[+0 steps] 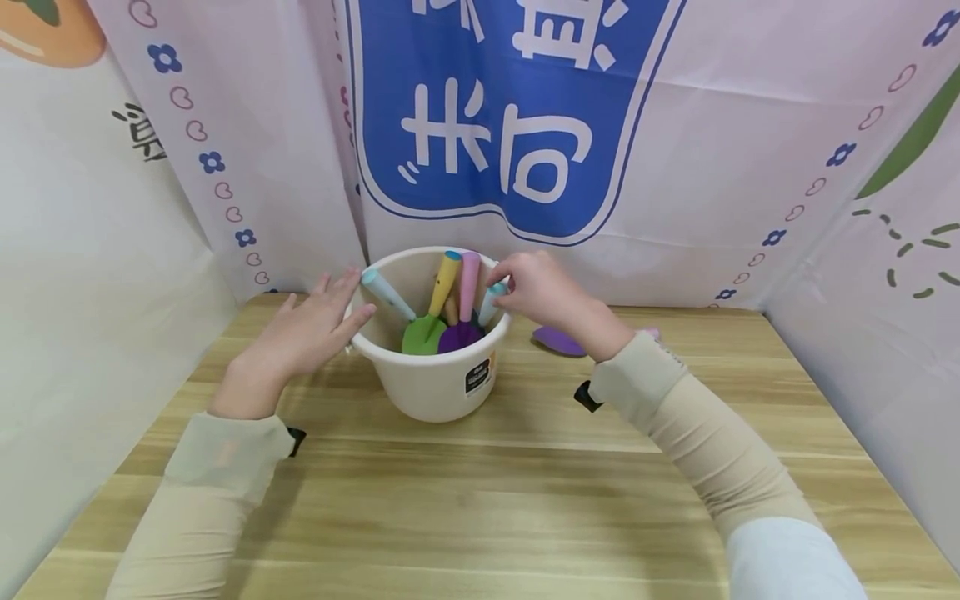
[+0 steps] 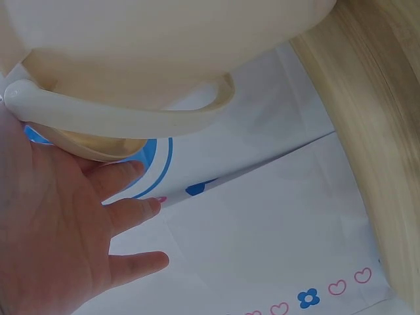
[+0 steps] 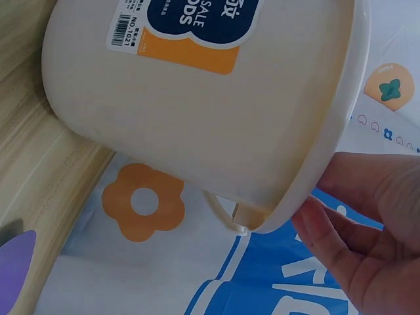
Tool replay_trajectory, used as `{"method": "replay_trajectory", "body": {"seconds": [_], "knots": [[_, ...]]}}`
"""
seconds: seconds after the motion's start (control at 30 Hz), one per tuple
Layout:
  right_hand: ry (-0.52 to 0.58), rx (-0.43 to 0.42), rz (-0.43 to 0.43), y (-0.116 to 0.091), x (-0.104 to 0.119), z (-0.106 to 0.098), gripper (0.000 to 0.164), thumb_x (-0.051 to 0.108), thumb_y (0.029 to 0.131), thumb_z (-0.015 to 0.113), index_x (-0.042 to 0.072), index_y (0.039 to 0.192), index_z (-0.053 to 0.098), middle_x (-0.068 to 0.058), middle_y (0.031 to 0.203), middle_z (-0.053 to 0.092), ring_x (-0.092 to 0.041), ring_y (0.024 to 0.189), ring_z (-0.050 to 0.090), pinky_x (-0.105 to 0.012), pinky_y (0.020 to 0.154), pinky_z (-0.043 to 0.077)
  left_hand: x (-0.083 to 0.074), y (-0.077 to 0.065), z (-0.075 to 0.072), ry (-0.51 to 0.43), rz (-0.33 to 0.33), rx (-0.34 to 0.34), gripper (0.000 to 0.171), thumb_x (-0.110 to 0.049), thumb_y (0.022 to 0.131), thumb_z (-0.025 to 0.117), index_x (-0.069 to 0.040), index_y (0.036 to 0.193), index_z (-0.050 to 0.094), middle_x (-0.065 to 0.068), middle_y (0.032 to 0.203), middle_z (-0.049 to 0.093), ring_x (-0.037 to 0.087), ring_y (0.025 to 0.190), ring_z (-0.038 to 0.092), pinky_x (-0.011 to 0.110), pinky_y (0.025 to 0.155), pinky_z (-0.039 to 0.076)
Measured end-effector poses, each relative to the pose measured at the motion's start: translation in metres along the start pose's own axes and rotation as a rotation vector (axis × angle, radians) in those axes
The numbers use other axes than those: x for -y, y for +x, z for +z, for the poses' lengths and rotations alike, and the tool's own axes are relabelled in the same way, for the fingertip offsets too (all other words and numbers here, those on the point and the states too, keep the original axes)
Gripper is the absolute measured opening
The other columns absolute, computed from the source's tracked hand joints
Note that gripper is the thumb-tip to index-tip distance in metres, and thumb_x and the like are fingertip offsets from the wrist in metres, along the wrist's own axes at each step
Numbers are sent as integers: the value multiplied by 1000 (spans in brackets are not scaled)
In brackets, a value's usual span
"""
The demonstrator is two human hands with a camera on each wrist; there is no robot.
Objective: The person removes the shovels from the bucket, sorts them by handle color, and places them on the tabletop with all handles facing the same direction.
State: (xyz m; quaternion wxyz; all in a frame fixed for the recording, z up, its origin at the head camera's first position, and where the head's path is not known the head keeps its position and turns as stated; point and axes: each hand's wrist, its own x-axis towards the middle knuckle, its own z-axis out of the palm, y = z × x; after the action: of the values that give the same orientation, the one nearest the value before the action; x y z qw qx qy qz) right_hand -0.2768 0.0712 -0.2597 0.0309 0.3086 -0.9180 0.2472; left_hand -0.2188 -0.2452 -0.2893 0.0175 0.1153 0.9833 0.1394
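A cream bucket point(image 1: 431, 387) stands on the table with several toy shovels in it. My left hand point(image 1: 303, 329) lies against its left rim, fingers spread and straight. In the left wrist view, the palm point(image 2: 52, 230) is beside the bucket's carrying handle point(image 2: 118, 118). At the right rim, my right hand point(image 1: 543, 287) pinches the top of a light blue shovel handle point(image 1: 489, 310). Also inside are a green shovel point(image 1: 423, 335) with a yellow handle, a purple shovel point(image 1: 468, 292) with a pink handle, and another light blue handle point(image 1: 388, 293) leaning left.
A purple shovel blade point(image 1: 558, 341) lies on the wooden table point(image 1: 465, 517) right of the bucket, partly hidden by my right forearm. Printed white cloth point(image 1: 697, 208) hangs close behind the bucket and along both sides.
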Motion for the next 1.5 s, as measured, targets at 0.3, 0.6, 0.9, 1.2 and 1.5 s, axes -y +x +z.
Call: {"method": "replay_trajectory", "body": {"seconds": [0.3, 0.6, 0.9, 1.2, 1.5], "knots": [[-81, 24, 53, 5, 9, 2, 23, 2, 92, 73, 2, 115, 78, -11, 114, 74, -22, 94, 65, -30, 77, 58, 0, 0, -1, -5, -7, -1, 83, -64, 106, 21, -7, 165, 5, 15, 170, 7, 43, 154, -1, 74, 116, 1], [-104, -45, 39, 8, 7, 9, 27, -1, 89, 69, 1, 115, 77, -12, 112, 73, -23, 84, 59, -29, 69, 52, -1, -1, 1, -8, -6, 5, 84, -64, 106, 20, -6, 165, 5, 15, 170, 6, 43, 154, -2, 73, 116, 1], [-94, -135, -10, 9, 5, 13, 28, -1, 88, 69, 0, 116, 77, -15, 113, 70, -24, 87, 59, -30, 70, 53, 1, 0, 1, -5, -6, -7, 84, -65, 106, 20, -6, 165, 6, 15, 170, 8, 43, 155, -1, 73, 117, 1], [-41, -137, 19, 8, 7, 8, 29, 0, 90, 67, 1, 117, 77, -14, 119, 69, -24, 91, 61, -30, 73, 57, 1, -1, 1, -9, -2, -11, 84, -64, 106, 20, -5, 165, 6, 16, 170, 8, 44, 154, 0, 73, 117, 1], [-5, -159, -3, 3, 7, 1, 28, 0, 90, 68, 1, 117, 77, -12, 111, 70, -25, 93, 58, -32, 75, 55, 1, 1, 1, -5, -8, -8, 84, -64, 106, 20, -6, 165, 5, 15, 170, 8, 43, 154, 0, 73, 117, 1]]}}
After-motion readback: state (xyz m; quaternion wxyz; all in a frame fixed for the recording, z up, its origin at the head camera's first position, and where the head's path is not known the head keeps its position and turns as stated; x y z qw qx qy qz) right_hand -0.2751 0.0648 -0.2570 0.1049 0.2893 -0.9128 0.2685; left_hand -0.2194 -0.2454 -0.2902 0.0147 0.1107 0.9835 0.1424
